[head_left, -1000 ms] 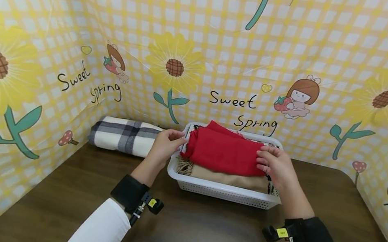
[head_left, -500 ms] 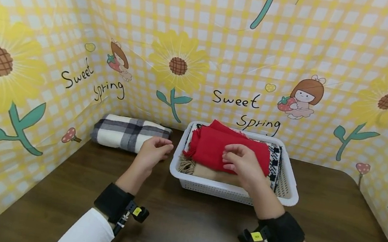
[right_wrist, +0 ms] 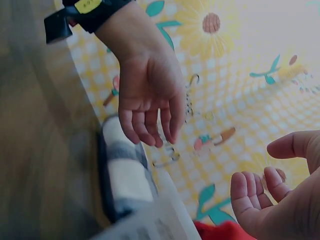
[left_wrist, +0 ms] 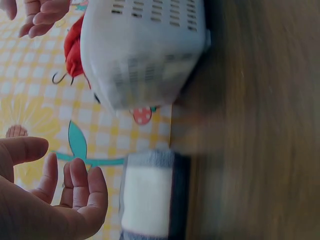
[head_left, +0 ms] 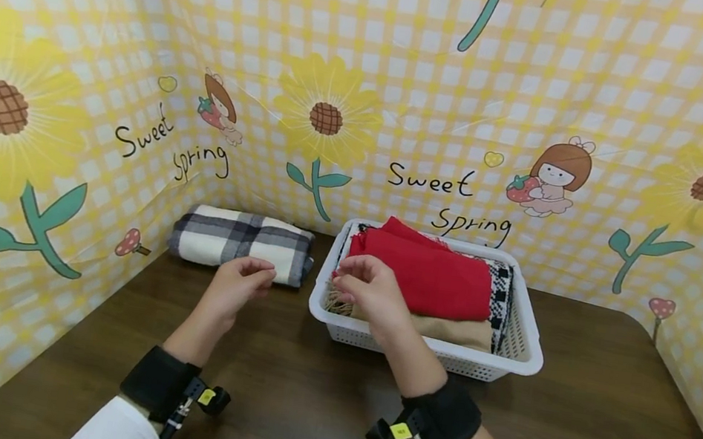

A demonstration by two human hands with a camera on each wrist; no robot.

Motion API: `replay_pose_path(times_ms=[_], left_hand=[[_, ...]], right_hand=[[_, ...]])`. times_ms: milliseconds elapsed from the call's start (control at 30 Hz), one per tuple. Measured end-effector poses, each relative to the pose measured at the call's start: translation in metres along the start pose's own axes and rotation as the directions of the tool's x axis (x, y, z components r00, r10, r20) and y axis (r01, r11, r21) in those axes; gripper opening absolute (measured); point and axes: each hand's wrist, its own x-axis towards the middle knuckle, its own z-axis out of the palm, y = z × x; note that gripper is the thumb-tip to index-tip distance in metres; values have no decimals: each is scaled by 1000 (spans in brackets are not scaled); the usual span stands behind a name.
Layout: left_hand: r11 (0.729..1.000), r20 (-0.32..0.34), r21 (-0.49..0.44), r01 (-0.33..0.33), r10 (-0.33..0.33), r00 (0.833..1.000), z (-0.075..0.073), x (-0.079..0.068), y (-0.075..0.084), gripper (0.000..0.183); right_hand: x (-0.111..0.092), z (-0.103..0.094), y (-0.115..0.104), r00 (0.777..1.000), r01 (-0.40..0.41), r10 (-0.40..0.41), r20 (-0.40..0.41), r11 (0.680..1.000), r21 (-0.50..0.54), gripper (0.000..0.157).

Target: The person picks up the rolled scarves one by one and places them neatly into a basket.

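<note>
My left hand [head_left: 232, 291] hovers just in front of a folded plaid cloth [head_left: 201, 236] in white, grey and navy, which lies at the back left of the table. Nothing is between its loosely bent fingers, as the left wrist view shows. Over the left part of a white plastic basket [head_left: 528, 327] is my right hand [head_left: 375, 294], its fingers loosely bent and holding nothing. Inside the basket a folded red cloth [head_left: 444, 281] lies on top. Beneath it show a tan fringed cloth [head_left: 453, 331] and a black-and-white patterned cloth [head_left: 500, 300].
The brown wooden table [head_left: 285, 405] runs back to a yellow checked fabric backdrop [head_left: 423, 94] with printed flowers, standing close behind the basket and the plaid cloth. Another side of the backdrop [head_left: 145, 55] rises on the left.
Both hands have left the basket's two ends and moved left. The left one has come in front of the plaid cloth, and the right one has crossed over the red cloth.
</note>
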Motion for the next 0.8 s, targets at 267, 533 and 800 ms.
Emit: replay_pose_path(times_ms=[267, 533, 800], left_hand=[[999, -43, 32, 36, -35, 998, -29, -4, -8, 34], [997, -103, 65, 30, -23, 994, -63, -1, -22, 36], [997, -229, 1, 77, -75, 970, -101, 21, -38, 39]], right_hand=[[4, 37, 10, 999, 10, -14, 45, 997, 82, 27], [5, 72, 31, 999, -26, 21, 49, 996, 87, 25], [10, 102, 60, 995, -46, 62, 77, 981, -189, 59]])
